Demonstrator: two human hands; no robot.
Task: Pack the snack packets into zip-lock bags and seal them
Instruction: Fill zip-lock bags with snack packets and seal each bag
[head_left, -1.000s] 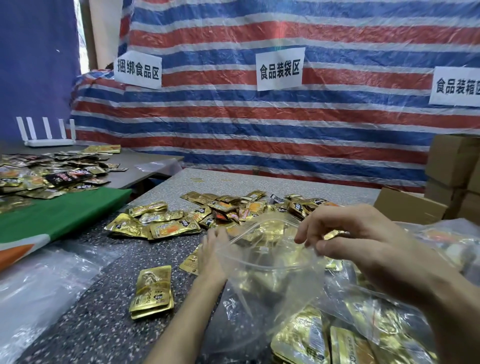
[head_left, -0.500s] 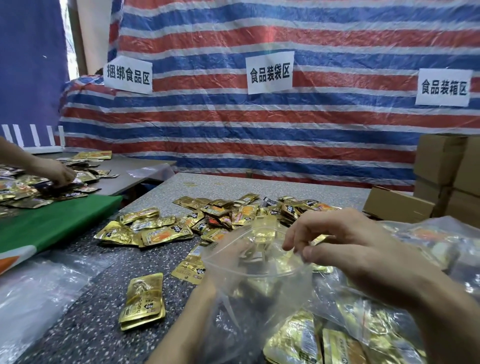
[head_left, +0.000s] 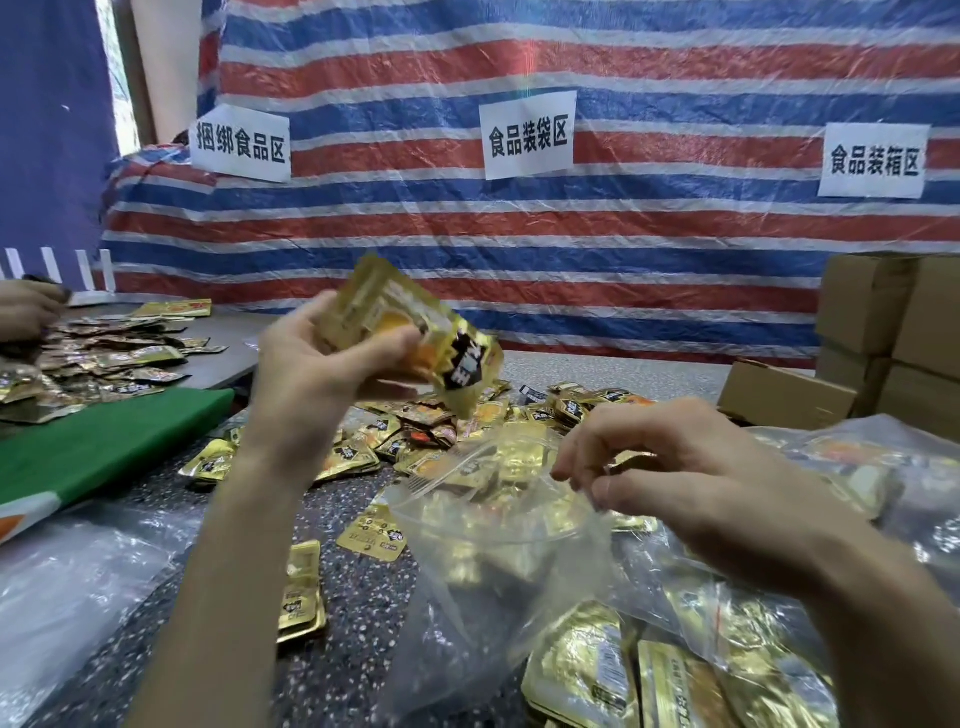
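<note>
The left hand (head_left: 306, 379) had its fingers and thumb curled round a small sheaf of gold snack packets (head_left: 415, 338), which it held tilted in the air. The right hand (head_left: 701, 483) pinched the rim of the clear zip-lock bag (head_left: 493, 561) between thumb and fingertips, with its other fingers loosely bent. The pinch lifted one side of the mouth, so the mouth gaped upward.

I judged this to be the loading step. The held packets were above the bag and a little to its left, well clear of the mouth and not yet started in. Whether the bag already held any packets I could not tell, since gold showed through the film from what lay behind it.

The next move called for bringing the sheaf down narrow end first into the opening while the right hand kept the rim spread. A packet corner catching the soft lip would fold the mouth shut. Sealing could only follow once the packets sat below the zip line.

Beyond the bag lay a loose pile (head_left: 436, 415) of packets on the speckled table (head_left: 363, 613), and a short stack (head_left: 301, 597) lay to the bag's left. Filled bags (head_left: 675, 675) crowded in at the bag's near right — and cardboard boxes (head_left: 883, 322) stood far behind it on that same side.
</note>
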